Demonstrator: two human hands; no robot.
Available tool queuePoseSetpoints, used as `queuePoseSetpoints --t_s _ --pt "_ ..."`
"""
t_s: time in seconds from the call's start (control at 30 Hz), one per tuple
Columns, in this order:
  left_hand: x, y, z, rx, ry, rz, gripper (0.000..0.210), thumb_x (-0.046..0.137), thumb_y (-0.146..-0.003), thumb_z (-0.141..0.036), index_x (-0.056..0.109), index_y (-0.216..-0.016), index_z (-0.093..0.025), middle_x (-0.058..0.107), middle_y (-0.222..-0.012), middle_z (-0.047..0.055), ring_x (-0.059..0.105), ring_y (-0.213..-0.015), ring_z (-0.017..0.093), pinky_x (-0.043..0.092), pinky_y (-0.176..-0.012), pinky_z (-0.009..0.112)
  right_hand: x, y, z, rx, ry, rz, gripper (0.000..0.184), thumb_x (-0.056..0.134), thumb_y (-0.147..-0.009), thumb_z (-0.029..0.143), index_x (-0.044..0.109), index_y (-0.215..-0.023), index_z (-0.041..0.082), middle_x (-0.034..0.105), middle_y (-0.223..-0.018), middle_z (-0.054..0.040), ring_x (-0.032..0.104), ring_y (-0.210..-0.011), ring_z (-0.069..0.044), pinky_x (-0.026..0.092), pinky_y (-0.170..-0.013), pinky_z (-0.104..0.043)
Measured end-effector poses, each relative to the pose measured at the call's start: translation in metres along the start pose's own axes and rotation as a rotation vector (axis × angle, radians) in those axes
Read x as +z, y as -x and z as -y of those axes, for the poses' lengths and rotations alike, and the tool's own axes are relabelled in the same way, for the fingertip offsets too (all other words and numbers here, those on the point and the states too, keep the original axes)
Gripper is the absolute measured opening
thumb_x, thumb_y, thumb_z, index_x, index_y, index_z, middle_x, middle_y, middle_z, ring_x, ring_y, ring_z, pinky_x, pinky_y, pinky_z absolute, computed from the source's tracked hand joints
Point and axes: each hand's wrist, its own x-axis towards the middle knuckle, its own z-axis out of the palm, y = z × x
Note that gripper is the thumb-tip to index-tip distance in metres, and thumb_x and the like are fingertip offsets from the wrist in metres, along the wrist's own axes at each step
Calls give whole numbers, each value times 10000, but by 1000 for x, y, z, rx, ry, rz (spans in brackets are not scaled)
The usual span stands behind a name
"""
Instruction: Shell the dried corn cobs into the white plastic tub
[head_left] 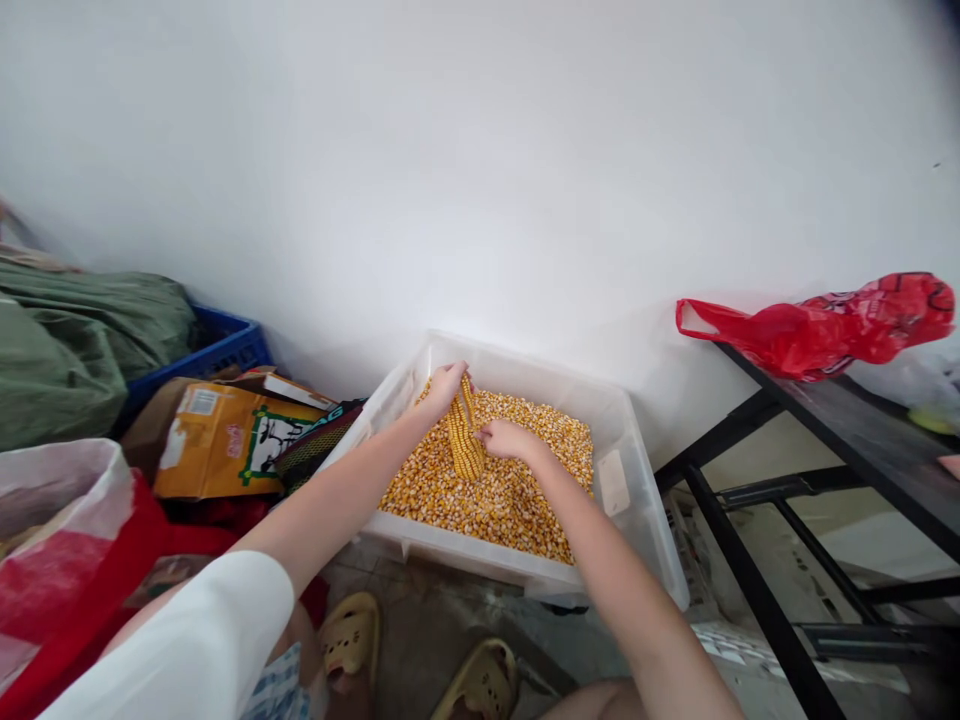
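My left hand (444, 385) grips the top of the corn cob (465, 432), standing upright over the loose kernels (517, 480) in the white tub (637, 500). My right hand (504, 438) closes on its side. I'd keep the cob low so kernels drop inside. Both forearms reach forward, elbows bent.

We think this is a storage corner in a home, not a shop or a factory. We see a plain white wall (480, 150) at 12 o'clock and a bare floor (435, 620) at 6 o'clock. At 9 o'clock there are cardboard boxes (225, 440), a blue crate (225, 345) and green cloth (82, 340) piled together. At 3 o'clock stands a black metal rack (847, 420) with a red plastic bag (825, 325). House slippers (352, 640) are at 6 o'clock.
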Motion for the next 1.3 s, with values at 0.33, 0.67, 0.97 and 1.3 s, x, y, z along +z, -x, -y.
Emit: queuePoseSetpoints --t_s 0.33,0.67,0.97,1.3 --pt "16 19 -15 82 -69 77 240 462 -695 -357 528 -586 -154 540 -446 35 514 -448 145 381 -485 232 9 18 -19 148 90 278 189 528 -697 224 671 -761 117 661 -807 -106 593 -684 -175 409 -587 -234" --pt "2 3 -5 -48 113 38 189 456 -675 -326 493 -603 -155 545 -446 46 522 -422 160 386 -444 252 2 12 -9 11 37 8 378 342 -830 371 650 -852 152 653 -879 -94 581 -728 -161 382 -623 -222" --pt "-5 0 -4 -98 159 -1 196 482 -657 -342 499 -641 -148 540 -449 42 536 -429 159 395 -444 248 15 9 -14 34 66 -12 361 340 -836 343 649 -884 163 652 -896 -99 592 -753 -160 382 -624 -216" --pt "-6 -3 1 -86 157 13 207 487 -651 -358 499 -647 -151 554 -465 48 545 -444 156 403 -454 239 15 10 -9 21 85 -65 386 317 -843 385 644 -878 184 648 -908 -92 590 -772 -166 385 -642 -228"
